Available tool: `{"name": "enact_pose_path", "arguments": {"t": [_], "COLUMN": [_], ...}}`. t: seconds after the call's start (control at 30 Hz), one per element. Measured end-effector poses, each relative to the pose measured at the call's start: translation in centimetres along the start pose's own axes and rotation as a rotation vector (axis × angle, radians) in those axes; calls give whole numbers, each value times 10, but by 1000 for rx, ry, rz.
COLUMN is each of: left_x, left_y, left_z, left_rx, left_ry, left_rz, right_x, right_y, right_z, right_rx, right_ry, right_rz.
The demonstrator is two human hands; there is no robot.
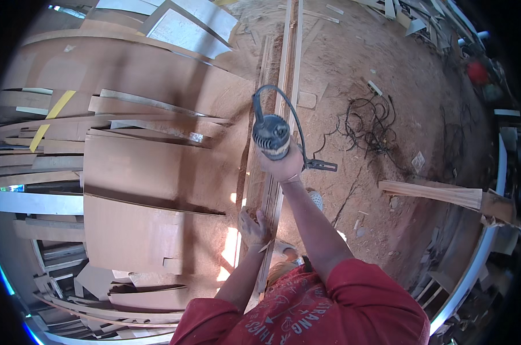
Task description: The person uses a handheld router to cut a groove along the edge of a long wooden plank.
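The right hand (284,165) had the power tool (272,135), fingers wrapped firmly around its body, the arm stretched out at full reach! The tool stood over the long board (291,57), about midway between its far and near ends, round ribbed top facing up; its underside was hidden behind the hand, so contact with the wood could not be told. Its black cord (294,112) arched up and over, then dropped past the board's right edge to a dark slotted piece (321,165) just beside the wrist.

Down toward the near end, the left hand (254,227) was on the wood too, laid against the board's left edge, thumb on the side nearer the middle; how tightly it gripped, one could not tell. Red sleeves (358,282) framed both arms, and a patterned shoe (316,199) showed near the right elbow.

Over on the dusty floor (341,63), right of the board, lay a tangle of black cable (367,129), a pale plug block (375,87) near its top. Farther right, a bundle of thin strips (433,192); out left, big brown sheets (134,230) and a yellow strip (52,121)!
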State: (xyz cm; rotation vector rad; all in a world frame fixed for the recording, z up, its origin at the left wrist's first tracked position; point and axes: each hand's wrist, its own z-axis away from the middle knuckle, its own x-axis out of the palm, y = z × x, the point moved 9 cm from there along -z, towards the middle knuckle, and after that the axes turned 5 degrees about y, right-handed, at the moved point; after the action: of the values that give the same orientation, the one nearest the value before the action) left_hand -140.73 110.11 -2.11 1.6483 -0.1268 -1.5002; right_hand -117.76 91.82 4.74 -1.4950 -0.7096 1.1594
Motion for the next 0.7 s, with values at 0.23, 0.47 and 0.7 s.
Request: {"name": "enact_pose_path", "arguments": {"t": [0.23, 0.47, 0.7], "left_x": [-2, 0, 2], "left_y": [12, 5, 2], "left_z": [3, 3, 1], "left_rx": [19, -2, 23], "left_ry": [-33, -68, -66], "left_rz": [-20, -17, -34], "right_x": [-3, 4, 5], "right_y": [-13, -17, -33], "right_z": [-28, -85, -154], "right_rx": [-445, -450, -230], "right_ry": [83, 115, 92], "right_rz": [-10, -144, 39]}}
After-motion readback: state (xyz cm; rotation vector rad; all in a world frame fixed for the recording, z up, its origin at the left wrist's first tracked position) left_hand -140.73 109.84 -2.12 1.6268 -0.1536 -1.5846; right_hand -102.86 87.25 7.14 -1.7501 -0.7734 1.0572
